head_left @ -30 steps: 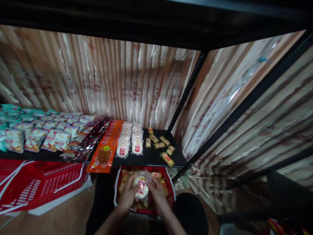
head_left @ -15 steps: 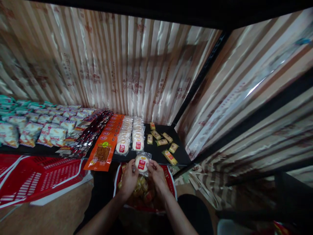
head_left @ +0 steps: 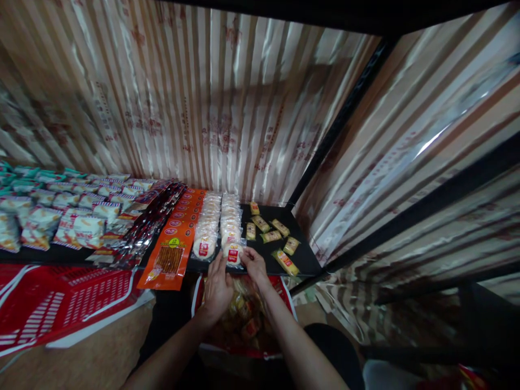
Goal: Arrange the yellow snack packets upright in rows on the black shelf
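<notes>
Between my two hands lies a round white rice cracker packet (head_left: pixel 233 254) with a red label, at the front end of the right-hand row. My left hand (head_left: pixel 219 286) pinches its left edge, and my right hand (head_left: pixel 254 265) has fingers closed on its right edge. Beside it runs a second row of the same rice cracker packets (head_left: pixel 204 246). Under my forearms stands a red basket (head_left: pixel 196 297) with a white rim, holding several small yellowish wrapped snacks (head_left: pixel 247 314).
Left of the crackers lie orange snack packs (head_left: pixel 170 254), dark shiny packs (head_left: pixel 152 225) and white snack bags (head_left: pixel 87 230). Small yellow packets (head_left: pixel 285 262) are scattered on the black shelf (head_left: pixel 306 260) at right. A red crate (head_left: pixel 73 303) sits below left; a black post (head_left: pixel 345 119) rises at right.
Both hands have moved forward with the rice cracker packet, from above the basket to the front of the right-hand row. The view has shifted slightly.
</notes>
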`<state>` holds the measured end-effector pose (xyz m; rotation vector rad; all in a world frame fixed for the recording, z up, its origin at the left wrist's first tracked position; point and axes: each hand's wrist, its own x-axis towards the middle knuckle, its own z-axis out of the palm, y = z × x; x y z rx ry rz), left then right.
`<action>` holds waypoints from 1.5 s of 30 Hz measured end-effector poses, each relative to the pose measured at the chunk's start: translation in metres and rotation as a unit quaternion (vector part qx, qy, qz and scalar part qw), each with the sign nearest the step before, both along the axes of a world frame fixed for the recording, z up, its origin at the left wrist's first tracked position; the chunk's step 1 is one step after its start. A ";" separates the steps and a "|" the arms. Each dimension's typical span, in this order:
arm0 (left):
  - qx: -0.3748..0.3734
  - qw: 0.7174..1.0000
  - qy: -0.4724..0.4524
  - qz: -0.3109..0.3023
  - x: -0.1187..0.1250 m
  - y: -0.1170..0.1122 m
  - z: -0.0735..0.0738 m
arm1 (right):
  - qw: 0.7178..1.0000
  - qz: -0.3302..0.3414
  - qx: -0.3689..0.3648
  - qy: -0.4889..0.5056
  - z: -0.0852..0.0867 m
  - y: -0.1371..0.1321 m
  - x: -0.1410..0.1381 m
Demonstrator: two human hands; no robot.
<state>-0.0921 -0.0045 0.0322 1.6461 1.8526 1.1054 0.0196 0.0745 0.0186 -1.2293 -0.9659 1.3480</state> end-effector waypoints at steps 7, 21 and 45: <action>-0.027 0.999 0.014 -0.027 -0.001 0.008 0.004 | 0.997 -0.014 0.017 -0.072 -0.012 0.011 -0.004; -0.056 0.985 0.155 -0.051 0.003 0.021 -0.010 | 0.946 0.001 0.126 -0.298 -0.015 0.022 -0.006; 0.102 0.976 0.189 -0.047 -0.007 0.014 -0.038 | 0.933 -0.060 0.165 -0.315 -0.011 -0.011 -0.011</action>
